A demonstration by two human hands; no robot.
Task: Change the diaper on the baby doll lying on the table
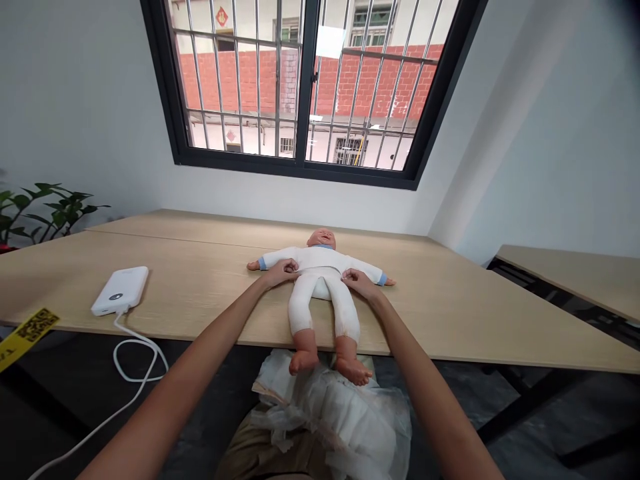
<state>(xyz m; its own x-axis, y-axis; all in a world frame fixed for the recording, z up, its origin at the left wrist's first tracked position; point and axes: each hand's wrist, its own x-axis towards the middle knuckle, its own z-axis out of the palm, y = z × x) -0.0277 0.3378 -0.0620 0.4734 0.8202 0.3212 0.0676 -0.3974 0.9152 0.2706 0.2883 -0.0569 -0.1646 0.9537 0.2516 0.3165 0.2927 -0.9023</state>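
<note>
Fingertips of the left hand (283, 272) and right hand (359, 283) press into the doll (320, 265); their grip is too small to tell. Far left of the left hand, a plant (45, 213) and yellow tag (25, 330) are cut off.

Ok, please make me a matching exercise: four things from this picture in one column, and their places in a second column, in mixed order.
1. doll
2. power bank
3. plant
4. diapers

a. far left, past the table
b. below the table edge, under the doll's feet
c. on the table, cable attached
d. on its back, gripped by left hand and right hand

Pairs: 1-d, 2-c, 3-a, 4-b
</note>
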